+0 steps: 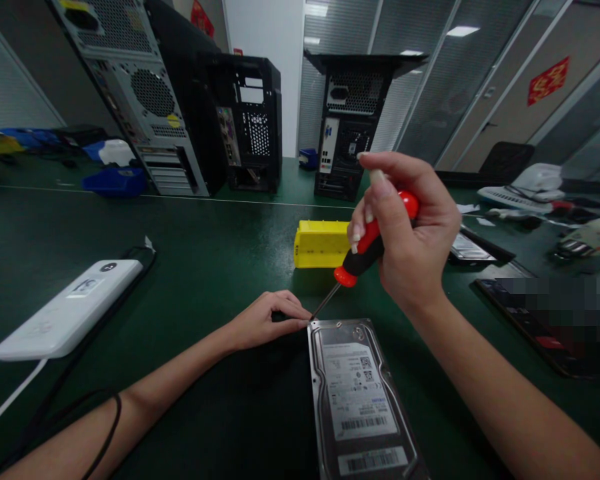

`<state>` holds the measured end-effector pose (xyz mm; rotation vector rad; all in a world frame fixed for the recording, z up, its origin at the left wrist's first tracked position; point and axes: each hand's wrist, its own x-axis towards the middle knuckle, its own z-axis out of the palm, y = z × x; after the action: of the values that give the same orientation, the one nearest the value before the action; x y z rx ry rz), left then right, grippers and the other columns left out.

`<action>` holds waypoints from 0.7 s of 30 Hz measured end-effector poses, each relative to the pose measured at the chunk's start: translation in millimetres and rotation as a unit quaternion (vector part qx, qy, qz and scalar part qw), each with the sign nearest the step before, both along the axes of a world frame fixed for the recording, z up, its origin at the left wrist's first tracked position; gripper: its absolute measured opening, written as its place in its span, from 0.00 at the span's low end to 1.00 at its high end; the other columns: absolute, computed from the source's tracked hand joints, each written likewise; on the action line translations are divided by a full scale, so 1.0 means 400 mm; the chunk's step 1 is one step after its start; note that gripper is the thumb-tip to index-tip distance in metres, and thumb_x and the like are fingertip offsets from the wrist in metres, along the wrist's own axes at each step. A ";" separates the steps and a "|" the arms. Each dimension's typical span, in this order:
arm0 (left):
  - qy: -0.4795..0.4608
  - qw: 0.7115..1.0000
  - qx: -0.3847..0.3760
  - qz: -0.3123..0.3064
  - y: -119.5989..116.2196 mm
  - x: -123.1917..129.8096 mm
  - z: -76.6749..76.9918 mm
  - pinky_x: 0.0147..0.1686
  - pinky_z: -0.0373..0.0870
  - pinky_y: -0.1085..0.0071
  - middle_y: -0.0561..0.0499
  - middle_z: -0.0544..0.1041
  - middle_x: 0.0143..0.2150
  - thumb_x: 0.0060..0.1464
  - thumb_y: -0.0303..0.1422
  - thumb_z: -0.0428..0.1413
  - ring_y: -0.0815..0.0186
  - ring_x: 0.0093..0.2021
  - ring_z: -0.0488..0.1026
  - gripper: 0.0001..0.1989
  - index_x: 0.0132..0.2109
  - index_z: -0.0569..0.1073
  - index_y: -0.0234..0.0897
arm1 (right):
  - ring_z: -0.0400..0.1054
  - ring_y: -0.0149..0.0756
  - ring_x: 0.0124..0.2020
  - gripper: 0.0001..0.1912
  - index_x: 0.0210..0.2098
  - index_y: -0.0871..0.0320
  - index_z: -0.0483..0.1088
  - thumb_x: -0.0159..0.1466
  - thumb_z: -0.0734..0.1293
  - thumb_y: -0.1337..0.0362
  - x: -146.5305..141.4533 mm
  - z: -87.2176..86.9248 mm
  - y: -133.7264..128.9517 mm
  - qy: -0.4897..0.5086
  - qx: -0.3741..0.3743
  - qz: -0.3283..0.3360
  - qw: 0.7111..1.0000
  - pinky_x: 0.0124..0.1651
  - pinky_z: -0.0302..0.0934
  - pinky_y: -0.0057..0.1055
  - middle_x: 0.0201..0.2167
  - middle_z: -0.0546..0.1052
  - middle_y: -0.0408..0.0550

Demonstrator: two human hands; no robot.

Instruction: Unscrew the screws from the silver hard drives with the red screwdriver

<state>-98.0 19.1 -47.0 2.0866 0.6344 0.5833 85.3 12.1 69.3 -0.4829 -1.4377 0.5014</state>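
Note:
A silver hard drive (360,393) with a white printed label lies on the green table in front of me. In my right hand (415,227) is a red and black screwdriver (365,253), tilted so its thin shaft runs down to the left. Its tip meets the drive's far left corner. Right at that corner, the thumb and fingertips of my left hand (270,317) are pinched together beside the tip. Whatever they may hold is too small to make out. Just behind the drive stands a yellow plastic bin (323,245), partly covered by the screwdriver and my right hand.
Computer cases stand at the back: a large one (150,100), an opened one (255,127) and another (350,127). A white power bank (70,310) with cables lies left. To the right are another drive (473,247) and a dark flat device (545,327). A blue bin (115,182) sits back left.

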 end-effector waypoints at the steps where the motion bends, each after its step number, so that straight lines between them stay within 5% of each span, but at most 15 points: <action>1: -0.001 1.000 0.000 -0.001 0.000 0.000 0.000 0.45 0.68 0.66 0.48 0.81 0.44 0.60 0.32 0.55 0.62 0.43 0.71 0.11 0.47 0.79 0.41 | 0.63 0.27 0.18 0.07 0.39 0.46 0.74 0.64 0.65 0.63 0.001 0.000 0.000 -0.001 -0.004 -0.006 1.000 0.20 0.59 0.28 0.24 0.66 0.40; 21: 0.003 1.000 0.016 -0.012 0.001 -0.003 0.005 0.46 0.68 0.65 0.48 0.80 0.45 0.59 0.30 0.55 0.61 0.44 0.71 0.12 0.48 0.78 0.40 | 0.63 0.32 0.18 0.06 0.40 0.41 0.73 0.64 0.65 0.57 0.004 -0.003 -0.005 -0.033 -0.035 -0.007 0.999 0.23 0.60 0.32 0.23 0.67 0.40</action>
<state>-99.1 19.7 -45.0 2.1237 0.6065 0.5761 86.8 10.2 68.3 -0.5698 -1.4828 0.5308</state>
